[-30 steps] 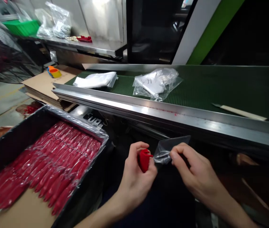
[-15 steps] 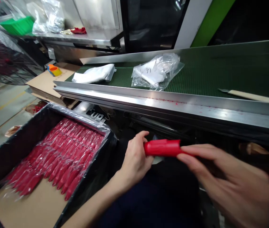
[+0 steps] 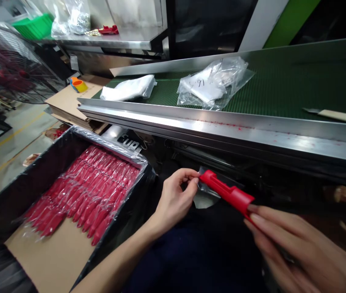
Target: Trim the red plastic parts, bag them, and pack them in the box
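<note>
A long red plastic part (image 3: pixel 228 192) is tilted down to the right between my hands. My right hand (image 3: pixel 294 240) pinches its lower right end. My left hand (image 3: pixel 177 193) is closed in a pinch at its upper left end, where a bit of clear plastic film (image 3: pixel 203 185) shows beside the fingertips. Whether the left fingers grip the film, the part or both is too small to tell. To the left, a black-lined box (image 3: pixel 46 162) holds rows of red parts in clear bags (image 3: pixel 84 191) on cardboard.
A green conveyor (image 3: pixel 270 93) with a metal rim (image 3: pixel 191 122) crosses in front, bearing plastic bags (image 3: pixel 209 83) and a knife (image 3: pixel 340 116). An orange and yellow tape dispenser (image 3: pixel 79 84) lies on stacked cardboard. A fan (image 3: pixel 14 73) stands far left.
The red part has turned from nearly level to sloping down rightward. My left hand has shifted from around its left end to a fingertip pinch, and my right hand has moved lower and rightward.
</note>
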Tool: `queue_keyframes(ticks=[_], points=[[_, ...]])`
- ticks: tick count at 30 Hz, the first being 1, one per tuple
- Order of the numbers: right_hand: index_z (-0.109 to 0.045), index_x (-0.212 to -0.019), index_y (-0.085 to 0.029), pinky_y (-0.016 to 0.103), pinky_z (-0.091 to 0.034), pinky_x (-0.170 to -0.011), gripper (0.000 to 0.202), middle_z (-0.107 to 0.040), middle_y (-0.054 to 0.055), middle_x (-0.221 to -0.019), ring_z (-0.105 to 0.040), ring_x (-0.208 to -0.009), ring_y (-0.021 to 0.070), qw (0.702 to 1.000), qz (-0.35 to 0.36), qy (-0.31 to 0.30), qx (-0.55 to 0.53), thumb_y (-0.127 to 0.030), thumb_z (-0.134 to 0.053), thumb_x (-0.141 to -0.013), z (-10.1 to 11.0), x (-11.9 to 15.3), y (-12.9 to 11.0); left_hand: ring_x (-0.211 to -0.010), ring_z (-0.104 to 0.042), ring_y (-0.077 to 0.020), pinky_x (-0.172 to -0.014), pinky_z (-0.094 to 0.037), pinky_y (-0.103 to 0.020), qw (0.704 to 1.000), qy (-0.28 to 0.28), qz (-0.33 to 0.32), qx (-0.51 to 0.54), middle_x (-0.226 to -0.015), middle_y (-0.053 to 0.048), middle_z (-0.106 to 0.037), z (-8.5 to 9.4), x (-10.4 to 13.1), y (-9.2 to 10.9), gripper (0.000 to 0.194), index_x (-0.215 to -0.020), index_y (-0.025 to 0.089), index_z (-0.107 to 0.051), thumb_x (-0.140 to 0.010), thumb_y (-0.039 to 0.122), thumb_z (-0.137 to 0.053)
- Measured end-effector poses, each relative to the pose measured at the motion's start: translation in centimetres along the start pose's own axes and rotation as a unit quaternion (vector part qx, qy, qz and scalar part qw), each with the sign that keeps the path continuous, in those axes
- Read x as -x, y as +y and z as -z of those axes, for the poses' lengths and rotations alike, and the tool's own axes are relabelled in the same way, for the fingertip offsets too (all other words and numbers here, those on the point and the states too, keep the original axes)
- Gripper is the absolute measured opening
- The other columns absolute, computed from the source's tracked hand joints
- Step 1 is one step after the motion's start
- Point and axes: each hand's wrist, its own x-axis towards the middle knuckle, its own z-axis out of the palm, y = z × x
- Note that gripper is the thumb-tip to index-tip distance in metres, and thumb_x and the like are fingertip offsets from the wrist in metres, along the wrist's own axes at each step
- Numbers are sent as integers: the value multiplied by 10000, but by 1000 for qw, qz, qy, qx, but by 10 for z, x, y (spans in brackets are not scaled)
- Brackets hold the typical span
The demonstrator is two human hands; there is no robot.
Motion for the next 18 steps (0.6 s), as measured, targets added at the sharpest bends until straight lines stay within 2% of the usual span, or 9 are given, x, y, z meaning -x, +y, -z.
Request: queue_keyframes(ticks=[3,5,7,9,11,14,16,18], points=[[-528,-1399,-182,258,-560,-930,535,-660,45,-1268,-654,-1110,184,984,144,-69,79,-150,-602,-870,-3,-2,-2,-752,-590,-115,-678,-467,-215,999,9,-38,-14,-846,-32,-654,0,2,2,148,-1002,155,-642,-933,227,-532],[-503,-1406,-135,339,-550,-980,494,-626,80,-1320,-600,-1211,225,975,179,-103,82,-133,-489,-912,-6,1,1,-768,-588,-111,-709,-471,-221,997,13,-76,-31,-865,-28,-640,0,4,2,117,-1000,162,-610,-937,194,-517],[-516,-1380,-114,408,-561,-969,479,-631,115,-1306,-593,-1221,259,973,181,-121,71,-98,-472,-903,-11,2,3,-789,-584,-117,-742,-474,-236,991,7,-125,-51,-880,-30,-623,0,6,1,94,-968,169,-585,-925,149,-504],[-568,-1311,-119,405,-584,-912,456,-685,120,-1207,-653,-1118,256,980,158,-92,77,-65,-566,-858,-17,0,1,-828,-581,-135,-778,-478,-264,982,2,-176,-70,-895,-39,-611,0,9,-2,108,-939,177,-567,-905,106,-493],[-620,-1207,-121,358,-590,-858,412,-728,100,-1072,-699,-979,221,988,122,-38,92,-34,-654,-806,-25,-4,-5,-872,-575,-157,-804,-479,-293,972,13,-218,-86,-923,-51,-599,1,13,-4,142,-947,186,-546,-885,72,-488],[-643,-1069,-130,292,-575,-784,301,-735,63,-898,-705,-812,165,994,65,30,82,-28,-699,-791,-39,-10,-17,-903,-558,-175,-816,-470,-323,961,42,-252,-105,-963,-62,-589,0,20,-5,205,-976,199,-520,-856,34,-504],[-647,-1013,-156,267,-566,-743,232,-728,48,-868,-696,-761,145,996,-11,65,65,-51,-694,-812,-48,-12,-27,-892,-554,-172,-809,-474,-325,959,53,-259,-107,-959,-59,-581,-4,25,-6,233,-990,204,-503,-843,24,-510],[-655,-965,-180,249,-570,-686,128,-725,43,-878,-698,-727,141,985,-131,114,23,-130,-682,-851,-57,-12,-35,-851,-554,-158,-776,-487,-305,961,60,-252,-99,-919,-48,-564,-10,30,-8,231,-986,205,-479,-845,23,-495]])
